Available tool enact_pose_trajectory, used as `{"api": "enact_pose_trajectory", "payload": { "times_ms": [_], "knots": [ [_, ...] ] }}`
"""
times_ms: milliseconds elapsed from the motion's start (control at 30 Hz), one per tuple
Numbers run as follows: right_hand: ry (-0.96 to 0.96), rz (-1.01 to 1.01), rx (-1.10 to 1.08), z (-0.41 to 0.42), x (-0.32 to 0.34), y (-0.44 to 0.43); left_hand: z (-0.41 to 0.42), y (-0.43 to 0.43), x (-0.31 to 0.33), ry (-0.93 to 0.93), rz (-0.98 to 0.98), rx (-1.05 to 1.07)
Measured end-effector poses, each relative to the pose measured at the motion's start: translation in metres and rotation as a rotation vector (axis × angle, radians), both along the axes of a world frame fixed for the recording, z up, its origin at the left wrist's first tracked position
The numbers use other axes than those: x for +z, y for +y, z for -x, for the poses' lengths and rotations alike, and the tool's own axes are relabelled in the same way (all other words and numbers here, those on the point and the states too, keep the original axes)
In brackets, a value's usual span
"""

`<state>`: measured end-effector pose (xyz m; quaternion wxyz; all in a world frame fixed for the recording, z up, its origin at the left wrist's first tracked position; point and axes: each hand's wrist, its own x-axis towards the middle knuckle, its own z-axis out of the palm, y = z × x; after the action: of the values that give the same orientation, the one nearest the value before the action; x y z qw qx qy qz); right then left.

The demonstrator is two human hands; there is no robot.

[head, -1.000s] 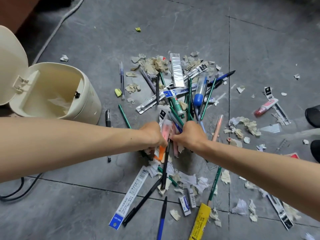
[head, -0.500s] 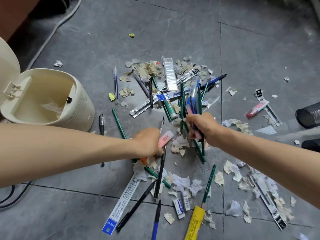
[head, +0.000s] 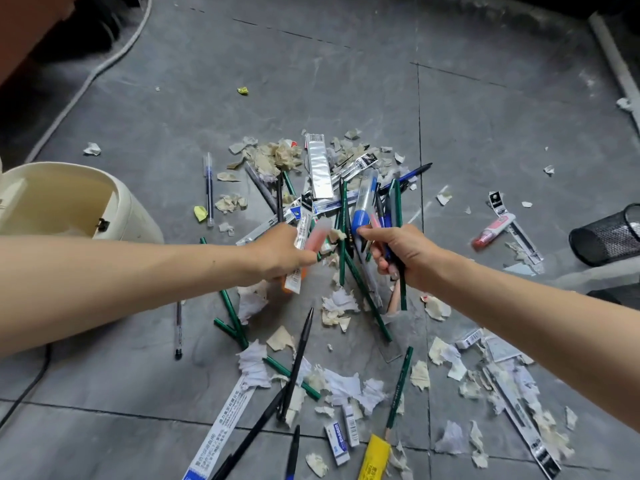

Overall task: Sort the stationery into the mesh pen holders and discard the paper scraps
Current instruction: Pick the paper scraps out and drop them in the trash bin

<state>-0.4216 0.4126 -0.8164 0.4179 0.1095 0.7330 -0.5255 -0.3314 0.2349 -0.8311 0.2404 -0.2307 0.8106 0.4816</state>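
L hand [head: 280, 252] is curled round a clear refill packet [head: 302, 233] w/ a blurred pink item [head: 317, 237] right beside it; an orange end [head: 288, 285] sticks out below my fist. R hand [head: 410, 259] grips a bunch of pens & pencils [head: 360, 220] (green pencils, a clear pen w/ blue cap, a few more), fanned out above & below my fist. Both hands are close together over the middle of the mess on the grey floor [head: 346, 81]. Paper scraps [head: 341, 303] lie all round, under & btwn loose pens. A black pen [head: 300, 355] & two erasers [head: 336, 443] lie nearer me. One mesh pen holder [head: 609, 242] is at far right, looks tipped on its side, well apart from my R hand. A cream bin [head: 138, 220], top open, stands at left just beyond my L forearm. A pink correction pen [head: 493, 230] lies btwn pile & holder
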Motion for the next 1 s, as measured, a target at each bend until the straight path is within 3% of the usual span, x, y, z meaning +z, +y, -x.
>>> {"api": "enact_pose_trajectory", "payload": {
  "times_ms": [100, 233, 333, 400, 533, 667, 767, 867, 1000],
  "knots": [
    [-0.048, 0.081, -0.089, 0.001, -0.001, 0.0, 0.011, -0.005, -0.004, 0.013, 0.046, 0.05],
    [-0.049, 0.093, -0.158, 0.011, 0.001, -0.006, 0.024, -0.013, -0.002, 0.065, 0.43, -0.138],
    [0.085, -0.02, -0.095, 0.022, 0.003, -0.014, 0.028, -0.021, 0.001, 0.127, 0.636, -0.326],
    [0.276, -0.209, 0.055, 0.029, -0.003, -0.017, 0.027, -0.026, -0.003, 0.153, 0.714, -0.389],
    [0.607, -0.478, 0.318, 0.035, -0.015, -0.018, 0.014, -0.025, -0.013, 0.303, 0.768, -0.39],
    [0.665, -0.499, 0.361, 0.038, -0.02, -0.018, 0.011, -0.015, -0.017, 0.568, 0.775, -0.337],
    [0.676, -0.477, 0.342, 0.039, -0.023, -0.019, 0.018, -0.004, -0.019, 0.655, 0.821, -0.397],
    [0.703, -0.488, 0.334, 0.039, -0.023, -0.018, 0.025, 0.007, -0.021, 0.65, 0.914, -0.548],
    [0.729, -0.494, 0.356, 0.037, -0.023, -0.015, 0.032, 0.016, -0.036, 0.485, 0.966, -0.728]
  ]
}}
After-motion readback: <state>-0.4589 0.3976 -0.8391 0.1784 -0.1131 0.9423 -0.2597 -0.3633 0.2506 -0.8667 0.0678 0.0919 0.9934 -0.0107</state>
